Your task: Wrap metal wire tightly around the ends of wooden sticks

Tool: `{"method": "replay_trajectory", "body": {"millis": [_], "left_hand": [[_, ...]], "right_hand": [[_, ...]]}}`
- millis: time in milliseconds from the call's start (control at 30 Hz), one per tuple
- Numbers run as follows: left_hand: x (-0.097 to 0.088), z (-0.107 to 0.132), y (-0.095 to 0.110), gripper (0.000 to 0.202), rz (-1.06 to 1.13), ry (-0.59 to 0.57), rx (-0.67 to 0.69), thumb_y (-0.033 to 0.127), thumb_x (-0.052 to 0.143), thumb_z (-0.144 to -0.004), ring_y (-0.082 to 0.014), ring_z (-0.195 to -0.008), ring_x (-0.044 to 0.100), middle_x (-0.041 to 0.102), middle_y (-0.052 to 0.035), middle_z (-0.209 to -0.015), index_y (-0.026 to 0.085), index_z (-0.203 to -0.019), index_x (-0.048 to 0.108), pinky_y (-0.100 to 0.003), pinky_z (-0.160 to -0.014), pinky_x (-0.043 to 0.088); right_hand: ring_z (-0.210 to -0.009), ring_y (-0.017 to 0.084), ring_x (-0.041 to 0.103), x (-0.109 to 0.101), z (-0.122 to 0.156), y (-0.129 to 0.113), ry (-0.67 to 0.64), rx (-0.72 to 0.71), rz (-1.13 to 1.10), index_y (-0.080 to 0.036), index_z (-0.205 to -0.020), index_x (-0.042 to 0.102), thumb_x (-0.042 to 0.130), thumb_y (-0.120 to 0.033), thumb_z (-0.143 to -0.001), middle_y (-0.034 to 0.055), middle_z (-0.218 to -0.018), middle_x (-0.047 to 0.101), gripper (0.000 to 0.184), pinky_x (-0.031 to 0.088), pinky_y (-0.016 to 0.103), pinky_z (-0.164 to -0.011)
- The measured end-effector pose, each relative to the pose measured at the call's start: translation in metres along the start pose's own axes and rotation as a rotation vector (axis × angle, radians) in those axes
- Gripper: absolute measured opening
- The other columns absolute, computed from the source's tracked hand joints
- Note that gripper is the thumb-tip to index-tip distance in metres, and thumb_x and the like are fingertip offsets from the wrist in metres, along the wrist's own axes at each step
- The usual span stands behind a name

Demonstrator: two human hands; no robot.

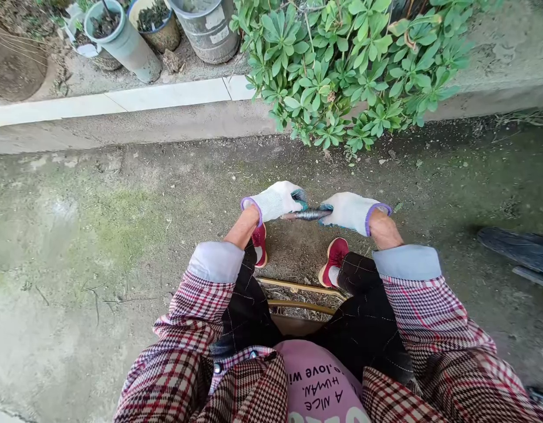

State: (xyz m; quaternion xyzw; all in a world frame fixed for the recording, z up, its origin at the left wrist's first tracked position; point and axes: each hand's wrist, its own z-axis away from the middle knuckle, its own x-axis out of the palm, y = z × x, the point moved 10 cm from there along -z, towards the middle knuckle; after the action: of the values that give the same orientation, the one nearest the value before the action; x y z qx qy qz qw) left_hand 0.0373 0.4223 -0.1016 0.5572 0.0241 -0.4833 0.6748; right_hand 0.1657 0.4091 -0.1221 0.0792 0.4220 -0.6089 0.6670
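Observation:
Both my hands wear white knit gloves with teal palms and purple cuffs, and they meet low above the ground in front of my feet. My right hand is closed on the right end of a short rod wrapped in silvery wire. The rod lies nearly level, its bare brown end pointing left under my left hand. My left hand has its fingers curled in just above that end. What those fingers pinch, if anything, is too small to make out.
Below me is a seat with a yellowish metal frame, between my red shoes. A leafy green bush overhangs a low tiled ledge. Plant pots and a grey bucket stand on it. A dark tyre-like shape is at right.

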Motion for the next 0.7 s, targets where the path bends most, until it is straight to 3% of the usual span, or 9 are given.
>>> {"method": "replay_trajectory", "body": {"millis": [100,233,333,467,633,700], "left_hand": [[-0.006,-0.001,-0.005,0.015,0.048,0.064,-0.042,0.022,0.059,-0.076,-0.0125,-0.063,0.049,0.064,-0.0005,-0.07,0.016,-0.078,0.073,-0.029,-0.063,0.038],[-0.01,0.002,-0.012,0.016,0.163,0.083,-0.105,0.02,0.057,-0.076,-0.0119,-0.059,0.049,0.064,-0.0005,-0.07,0.017,-0.078,0.072,-0.029,-0.059,0.038],[-0.008,0.006,-0.014,0.01,0.195,0.055,-0.168,0.017,0.06,-0.075,-0.0111,-0.054,0.047,0.059,0.0006,-0.061,0.018,-0.069,0.067,-0.028,-0.055,0.035],[-0.001,0.008,-0.022,0.017,0.324,0.047,-0.295,0.01,0.065,-0.075,-0.0101,-0.049,0.048,0.055,0.0019,-0.054,0.018,-0.062,0.06,-0.027,-0.052,0.036],[0.01,0.004,-0.026,0.013,0.687,0.065,-0.389,0.005,0.065,-0.086,-0.0086,-0.05,0.053,0.064,0.0,-0.062,0.013,-0.076,0.066,-0.027,-0.056,0.046],[0.012,0.003,-0.026,0.007,0.807,0.075,-0.412,0.008,0.065,-0.09,-0.006,-0.047,0.047,0.063,0.0014,-0.062,0.012,-0.087,0.07,-0.024,-0.051,0.041]], "right_hand": [[-0.077,0.024,0.068,-0.007,0.003,0.002,0.028,0.074,0.096,-0.021,-0.094,0.08,0.071,-0.034,-0.084,0.0095,-0.09,0.079,0.019,0.041,0.034,-0.063],[-0.087,0.026,0.072,-0.016,0.01,0.001,0.037,0.128,0.183,-0.024,-0.111,0.08,0.065,-0.041,-0.092,0.0096,-0.103,0.081,0.03,0.044,0.033,-0.067],[-0.086,0.025,0.072,-0.016,0.009,0.003,0.033,0.149,0.197,-0.026,-0.114,0.08,0.064,-0.044,-0.093,0.0086,-0.103,0.082,0.032,0.045,0.033,-0.067],[-0.09,0.028,0.074,-0.015,0.004,0.006,0.054,0.163,0.222,-0.026,-0.115,0.079,0.065,-0.041,-0.094,0.0103,-0.105,0.081,0.03,0.047,0.034,-0.07],[-0.096,0.033,0.075,-0.029,0.007,0.013,0.191,0.218,0.18,-0.023,-0.116,0.076,0.064,-0.041,-0.097,0.0141,-0.109,0.08,0.029,0.048,0.037,-0.073],[-0.098,0.032,0.074,-0.036,0.009,0.014,0.243,0.228,0.165,-0.024,-0.117,0.075,0.063,-0.043,-0.098,0.0135,-0.112,0.08,0.029,0.047,0.037,-0.073]]}}
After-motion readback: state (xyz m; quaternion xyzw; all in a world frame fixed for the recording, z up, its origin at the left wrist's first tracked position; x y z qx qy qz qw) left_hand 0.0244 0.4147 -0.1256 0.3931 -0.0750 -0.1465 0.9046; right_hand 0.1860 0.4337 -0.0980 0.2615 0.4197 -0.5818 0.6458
